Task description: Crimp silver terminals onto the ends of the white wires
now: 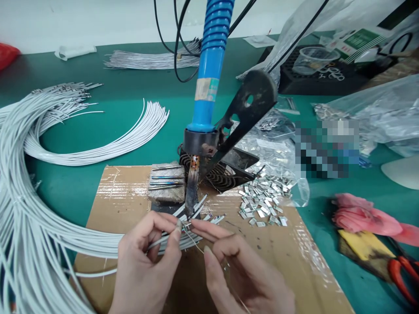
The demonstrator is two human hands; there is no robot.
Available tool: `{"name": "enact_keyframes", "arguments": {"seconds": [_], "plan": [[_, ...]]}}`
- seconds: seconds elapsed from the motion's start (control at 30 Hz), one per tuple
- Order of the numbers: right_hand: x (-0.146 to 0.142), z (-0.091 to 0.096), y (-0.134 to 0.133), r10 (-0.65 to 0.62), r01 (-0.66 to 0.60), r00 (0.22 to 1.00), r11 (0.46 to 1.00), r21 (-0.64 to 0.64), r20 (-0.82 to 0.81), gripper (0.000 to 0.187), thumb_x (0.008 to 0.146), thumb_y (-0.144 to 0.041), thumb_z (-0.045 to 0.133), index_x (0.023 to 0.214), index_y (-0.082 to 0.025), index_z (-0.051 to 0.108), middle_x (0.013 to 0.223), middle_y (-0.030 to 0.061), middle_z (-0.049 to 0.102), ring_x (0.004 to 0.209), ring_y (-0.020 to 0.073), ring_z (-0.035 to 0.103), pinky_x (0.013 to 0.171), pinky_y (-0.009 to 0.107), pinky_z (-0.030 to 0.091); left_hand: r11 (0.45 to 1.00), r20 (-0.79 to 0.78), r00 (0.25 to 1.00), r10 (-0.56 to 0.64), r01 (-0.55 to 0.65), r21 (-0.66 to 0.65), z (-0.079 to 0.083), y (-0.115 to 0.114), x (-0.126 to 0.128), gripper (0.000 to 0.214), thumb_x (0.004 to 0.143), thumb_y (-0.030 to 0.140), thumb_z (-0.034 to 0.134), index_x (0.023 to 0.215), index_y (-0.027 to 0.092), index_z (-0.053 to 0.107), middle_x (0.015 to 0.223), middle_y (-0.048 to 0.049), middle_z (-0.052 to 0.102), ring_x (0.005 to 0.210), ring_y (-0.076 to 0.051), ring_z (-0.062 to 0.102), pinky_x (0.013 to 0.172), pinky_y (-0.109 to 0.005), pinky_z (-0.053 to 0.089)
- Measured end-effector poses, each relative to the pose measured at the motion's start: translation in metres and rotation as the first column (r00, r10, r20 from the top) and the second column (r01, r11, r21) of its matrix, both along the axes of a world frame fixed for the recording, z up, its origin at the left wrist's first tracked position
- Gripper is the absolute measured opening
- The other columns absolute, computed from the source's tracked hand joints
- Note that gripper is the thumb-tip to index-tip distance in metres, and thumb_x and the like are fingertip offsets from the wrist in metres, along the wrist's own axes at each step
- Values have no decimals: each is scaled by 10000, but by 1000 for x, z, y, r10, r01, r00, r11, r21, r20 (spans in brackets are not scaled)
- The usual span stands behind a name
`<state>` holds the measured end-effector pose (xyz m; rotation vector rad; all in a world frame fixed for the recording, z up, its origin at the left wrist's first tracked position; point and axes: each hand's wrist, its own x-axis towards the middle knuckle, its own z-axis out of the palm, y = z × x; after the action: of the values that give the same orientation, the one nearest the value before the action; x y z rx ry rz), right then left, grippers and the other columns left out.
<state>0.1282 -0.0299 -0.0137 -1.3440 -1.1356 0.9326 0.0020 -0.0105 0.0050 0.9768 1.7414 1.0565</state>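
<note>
Our left grip [149, 257] is pinched on a small metal clip [186, 226], just under the soldering iron [203, 109] tip; we can't tell whether our right grip [244, 266] clamps the thin wire [196, 245] by its thumb. White cables [91, 244] sweep in from left over cardboard [118, 187]; metal tabs [265, 205] lie right.

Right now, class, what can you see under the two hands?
Cardboard shows between and around the left hand and right hand; white wires pass behind the left. Whatever they directly cover is hidden.
</note>
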Motion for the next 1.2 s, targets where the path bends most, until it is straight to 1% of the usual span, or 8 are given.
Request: {"name": "enact_keyframes", "arguments": {"seconds": [0.13, 0.33, 0.53, 0.63, 0.77, 0.87, 0.97, 1.2], "plan": [[0, 0, 2, -2, 2, 1000, 1000, -15, -11, 210, 902, -157, 644, 705, -223, 611, 1063, 102, 823, 929, 195, 808, 823, 228, 631, 1000, 4, 1000, -4, 4, -2, 2, 2, 1, 151, 774, 273, 716, 652, 211, 652, 855, -23, 721, 765, -178, 717, 641, -211, 560], [-1, -1, 4, -15, 15, 999, 1000, -20, -31, 215, 899, -133, 629, 711, -236, 606, 1069, 67, 823, 969, 188, 802, 833, 219, 623, 1000, 27, 1000, 3, -3, 0, -1, 5, 0, 149, 787, 245, 715, 661, 212, 642, 861, -12, 729, 754, -156, 702, 645, -189, 542], [0, 0, 7, -10, 9, 1000, 998, -54, -26, 227, 920, -186, 627, 701, -239, 606, 1092, 67, 823, 1009, 208, 797, 854, 235, 616, 992, 66, 990, -125, 125, 11, -9, 6, -13, 150, 849, 224, 703, 704, 212, 664, 879, -16, 732, 687, -125, 665, 498, -149, 457], [1, 0, 8, -5, 3, 999, 998, -56, -35, 221, 919, -192, 638, 702, -232, 620, 1093, 82, 823, 1017, 218, 796, 856, 245, 619, 991, 77, 988, -134, 132, 29, -10, 8, -15, 143, 862, 213, 692, 721, 214, 668, 898, -14, 742, 635, -106, 643, 463, -147, 427], [3, 1, 10, 9, -12, 999, 998, -57, -42, 215, 913, -173, 634, 706, -230, 623, 1094, 86, 822, 1027, 231, 795, 856, 265, 623, 988, 64, 987, -148, 145, 41, -8, 13, -14, 125, 860, 206, 694, 736, 213, 680, 903, -20, 757, 651, -114, 664, 462, -145, 439], [3, 2, 11, 8, -10, 999, 998, -62, -39, 218, 916, -167, 630, 709, -235, 611, 1096, 74, 820, 1061, 228, 785, 853, 253, 617, 985, 65, 984, -165, 161, 61, -5, 16, -13, 133, 852, 176, 687, 726, 215, 672, 876, -10, 758, 670, -114, 684, 516, -141, 486], [3, 3, 12, 1, -4, 999, 998, -64, -54, 222, 924, -170, 624, 713, -236, 606, 1106, 86, 817, 1071, 238, 781, 864, 272, 619, 985, 67, 985, -162, 157, 72, -1, 18, -10, 136, 835, 160, 687, 711, 212, 669, 858, -10, 758, 690, -118, 701, 568, -145, 523], [1, 4, 12, -27, 21, 994, 998, -61, -107, 215, 930, -181, 626, 725, -244, 614, 1111, 59, 816, 1065, 213, 780, 882, 248, 611, 993, 93, 991, -97, 91, 71, 4, 23, -4, 118, 759, 162, 717, 664, 197, 656, 807, -19, 758, 631, -114, 686, 501, -141, 491]]}}
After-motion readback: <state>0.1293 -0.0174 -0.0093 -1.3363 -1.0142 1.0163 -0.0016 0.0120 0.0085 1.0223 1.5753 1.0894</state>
